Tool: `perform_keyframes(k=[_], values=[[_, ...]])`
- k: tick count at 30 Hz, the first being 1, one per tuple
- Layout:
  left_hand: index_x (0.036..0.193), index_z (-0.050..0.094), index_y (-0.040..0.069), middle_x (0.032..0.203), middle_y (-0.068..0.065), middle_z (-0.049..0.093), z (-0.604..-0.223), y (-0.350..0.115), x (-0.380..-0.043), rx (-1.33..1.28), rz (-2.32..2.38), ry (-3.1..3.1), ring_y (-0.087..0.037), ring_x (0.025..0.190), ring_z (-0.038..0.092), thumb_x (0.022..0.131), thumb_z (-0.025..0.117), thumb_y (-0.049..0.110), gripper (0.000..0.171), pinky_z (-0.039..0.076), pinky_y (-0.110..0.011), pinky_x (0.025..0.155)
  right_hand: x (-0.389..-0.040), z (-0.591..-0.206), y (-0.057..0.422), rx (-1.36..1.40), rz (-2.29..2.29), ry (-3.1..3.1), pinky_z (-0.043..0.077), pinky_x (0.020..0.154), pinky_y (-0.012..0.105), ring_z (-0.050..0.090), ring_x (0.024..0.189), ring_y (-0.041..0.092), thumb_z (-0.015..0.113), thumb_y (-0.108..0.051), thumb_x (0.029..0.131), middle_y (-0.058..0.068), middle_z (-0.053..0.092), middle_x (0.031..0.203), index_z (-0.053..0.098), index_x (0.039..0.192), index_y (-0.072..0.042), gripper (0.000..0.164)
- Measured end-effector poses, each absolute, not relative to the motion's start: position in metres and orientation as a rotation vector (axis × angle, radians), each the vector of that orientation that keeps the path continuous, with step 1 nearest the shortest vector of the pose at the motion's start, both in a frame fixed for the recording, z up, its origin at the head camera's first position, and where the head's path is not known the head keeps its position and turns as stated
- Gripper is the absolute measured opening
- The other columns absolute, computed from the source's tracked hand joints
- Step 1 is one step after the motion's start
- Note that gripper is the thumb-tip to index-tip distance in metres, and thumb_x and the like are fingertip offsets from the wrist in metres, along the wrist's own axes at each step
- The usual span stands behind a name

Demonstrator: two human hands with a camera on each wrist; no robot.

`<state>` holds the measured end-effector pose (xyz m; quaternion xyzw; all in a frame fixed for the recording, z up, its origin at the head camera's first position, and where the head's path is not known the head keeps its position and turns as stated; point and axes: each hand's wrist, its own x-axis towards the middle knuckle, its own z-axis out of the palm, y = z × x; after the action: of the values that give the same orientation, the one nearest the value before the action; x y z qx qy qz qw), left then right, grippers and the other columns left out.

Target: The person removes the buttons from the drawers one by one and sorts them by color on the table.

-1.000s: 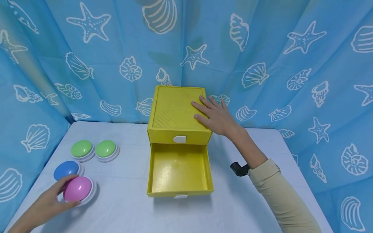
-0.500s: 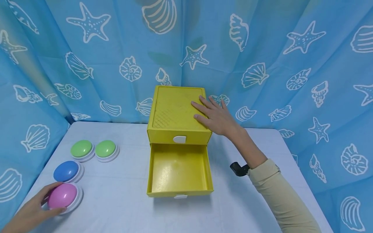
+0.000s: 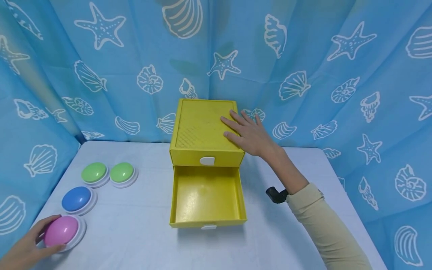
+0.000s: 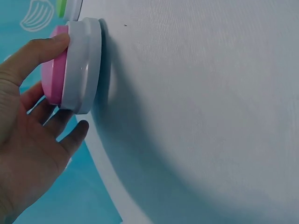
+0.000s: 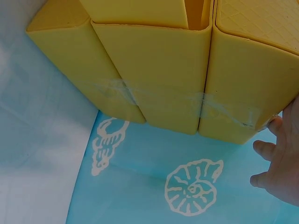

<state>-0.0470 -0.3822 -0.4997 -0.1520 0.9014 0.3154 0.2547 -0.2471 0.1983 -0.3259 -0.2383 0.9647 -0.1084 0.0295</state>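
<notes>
In the head view my left hand point(image 3: 26, 246) grips a pink dome push button point(image 3: 61, 231) with a white base, at the table's near left. Thumb and fingers hold it by opposite edges; the left wrist view shows the white base point(image 4: 83, 70) facing the table. Whether it touches the cloth, I cannot tell. My right hand point(image 3: 251, 135) rests with spread fingers on the right edge of a yellow drawer cabinet point(image 3: 202, 125). Below the top drawer, a pulled-out drawer point(image 3: 206, 198) stands empty. Taped side panels point(image 5: 154, 70) show in the right wrist view.
Beyond the pink button lie a blue dome button point(image 3: 76, 198) and two green ones, the left point(image 3: 93, 172) and the right point(image 3: 122, 172). A white cloth point(image 3: 141, 232) covers the table. Behind hangs a blue seashell curtain point(image 3: 135, 45), close to the cabinet's back.
My left hand has carried the pink button left and nearer to me, away from overlapping the blue one. My right hand and the drawer have stayed put.
</notes>
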Motion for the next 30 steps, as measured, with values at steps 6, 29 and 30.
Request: perform_keyframes(k=[6, 29, 30], values=[[0.147, 0.005, -0.015, 0.137, -0.046, 0.013, -0.504, -0.387, -0.048, -0.426, 0.862, 2.433, -0.063, 0.117, 0.023, 0.072, 0.084, 0.054, 0.129, 0.037, -0.070, 0.094, -0.246, -0.325, 0.198, -0.736, -0.355, 2.971, -0.006, 0.115, 0.065, 0.000, 0.151, 0.034, 0.029, -0.059, 0.104, 0.003, 0.009, 0.167, 0.021, 0.160, -0.031, 0.063], [0.150, 0.001, -0.014, 0.142, -0.045, 0.009, -0.490, -0.376, -0.048, -0.362, 0.896, 2.431, -0.065, 0.121, 0.018, 0.084, 0.075, 0.055, 0.121, 0.032, -0.075, 0.095, -0.246, -0.325, 0.198, -0.752, -0.353, 2.978, -0.005, 0.115, 0.065, 0.001, 0.151, 0.035, 0.030, -0.058, 0.105, 0.003, 0.008, 0.166, 0.021, 0.160, -0.031, 0.062], [0.150, 0.002, -0.014, 0.143, -0.045, 0.009, -0.487, -0.374, -0.048, -0.327, 0.897, 2.464, -0.065, 0.122, 0.017, 0.087, 0.072, 0.053, 0.115, 0.030, -0.076, 0.095, -0.246, -0.326, 0.198, -0.753, -0.350, 2.979, -0.005, 0.115, 0.065, 0.001, 0.151, 0.035, 0.030, -0.058, 0.105, 0.003, 0.008, 0.166, 0.021, 0.160, -0.031, 0.062]])
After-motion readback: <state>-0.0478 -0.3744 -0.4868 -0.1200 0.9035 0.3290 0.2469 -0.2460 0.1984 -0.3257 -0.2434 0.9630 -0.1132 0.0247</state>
